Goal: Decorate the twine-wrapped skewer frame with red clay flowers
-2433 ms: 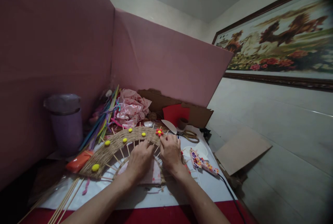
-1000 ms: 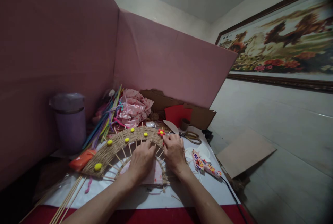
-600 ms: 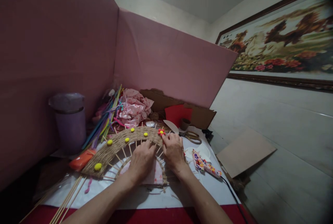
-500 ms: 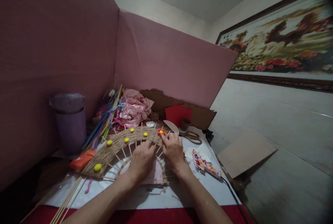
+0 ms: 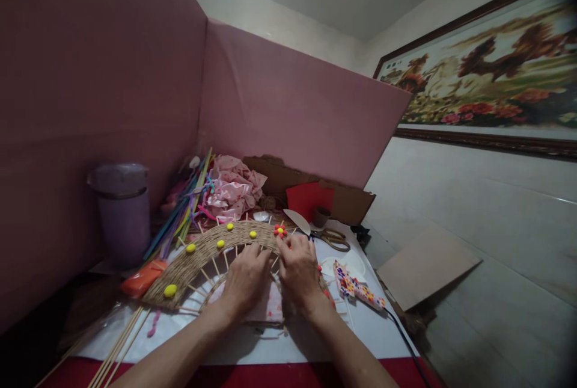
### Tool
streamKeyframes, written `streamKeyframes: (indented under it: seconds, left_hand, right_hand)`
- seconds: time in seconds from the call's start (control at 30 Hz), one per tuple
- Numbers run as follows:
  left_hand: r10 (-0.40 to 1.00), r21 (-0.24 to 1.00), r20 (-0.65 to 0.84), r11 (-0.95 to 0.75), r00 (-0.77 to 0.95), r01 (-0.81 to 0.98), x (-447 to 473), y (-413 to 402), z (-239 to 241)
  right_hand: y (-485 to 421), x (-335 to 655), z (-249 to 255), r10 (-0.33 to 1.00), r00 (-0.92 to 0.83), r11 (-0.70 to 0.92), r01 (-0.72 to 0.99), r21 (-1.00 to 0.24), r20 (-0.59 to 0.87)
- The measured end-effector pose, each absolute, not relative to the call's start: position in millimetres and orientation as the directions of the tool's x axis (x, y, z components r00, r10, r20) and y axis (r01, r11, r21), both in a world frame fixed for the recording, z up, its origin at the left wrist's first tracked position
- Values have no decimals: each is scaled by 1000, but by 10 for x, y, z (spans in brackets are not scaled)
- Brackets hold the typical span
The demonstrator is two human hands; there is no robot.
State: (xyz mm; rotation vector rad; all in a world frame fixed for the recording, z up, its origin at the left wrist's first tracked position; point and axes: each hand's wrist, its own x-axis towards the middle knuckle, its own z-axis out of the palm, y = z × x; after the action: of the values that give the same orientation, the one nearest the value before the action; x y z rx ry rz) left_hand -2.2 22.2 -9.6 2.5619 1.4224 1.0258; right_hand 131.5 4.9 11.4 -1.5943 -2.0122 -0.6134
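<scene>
A fan-shaped weaving (image 5: 198, 264) of brown twine on thin wooden sticks lies before me. Yellow clay dots (image 5: 220, 244) are spaced along its band, and one red flower (image 5: 280, 230) with a yellow centre sits near the top. My left hand (image 5: 246, 277) has its fingers curled down at the band's inner edge, gripping there. Just below the red flower is my right hand (image 5: 298, 264), fingers bent and drawn together on the band; whatever is under its fingertips is hidden. More red pieces (image 5: 328, 296) show beyond my right wrist.
A floral glue gun (image 5: 356, 284) with a black cable lies at right. Scissors (image 5: 331, 237) rest behind my right hand. To the left are a purple bin (image 5: 122, 219), an orange packet (image 5: 143, 280) and loose sticks (image 5: 115, 346). Crumpled pink wrapping (image 5: 234, 186) and red paper (image 5: 309, 200) lie at the back.
My right hand has shifted slightly left and down from the red flower, leaving the flower more visible. The left hand stays nearly where it was.
</scene>
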Motion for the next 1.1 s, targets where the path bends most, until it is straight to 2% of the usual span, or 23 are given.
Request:
streamKeyframes:
  seconds: [0.07, 0.13, 0.2, 0.23, 0.3, 0.4, 0.57, 0.8, 0.93, 1.1]
  left_hand:
    - [772, 517, 589, -587, 238, 623, -41, 254, -73]
    - [817, 719, 571, -546, 84, 429, -68, 281, -38]
    - [897, 884, 442, -439, 21, 163, -96, 290, 6]
    - [934, 935, 353, -354, 52, 15, -107, 286, 30]
    - [960, 954, 198, -142, 197, -266, -118, 258, 79]
    - [919, 849, 93, 127, 383, -512, -110, 188, 149]
    - [858, 791, 24, 298, 514, -535, -86, 100, 187]
    - [852, 823, 71, 244, 518, -514, -71, 98, 82]
    - [842, 841, 47, 257, 538, -476, -73, 99, 83]
    - [882, 880, 57, 178, 469, -441, -74, 122, 89]
  right_hand:
    - [-75, 1264, 94, 731, -199, 272, 962, -11, 653]
    - [-199, 1221, 48, 706, -218, 336, 940, -48, 674]
    - [-296, 1195, -11, 665, -227, 402, 912, -85, 711]
    - [-329, 1190, -38, 646, -216, 424, 899, -109, 732]
    - [-366, 1194, -77, 610, -158, 454, 873, -179, 777]
    - [-369, 1215, -90, 581, -56, 488, 822, -292, 812]
    - [-352, 1250, -71, 581, -6, 507, 785, -356, 814]
    - [-355, 1283, -79, 578, -14, 495, 800, -338, 816]
    - [-350, 1292, -71, 576, 0, 498, 793, -350, 818]
    - [-327, 1311, -22, 609, -37, 536, 755, -377, 792]
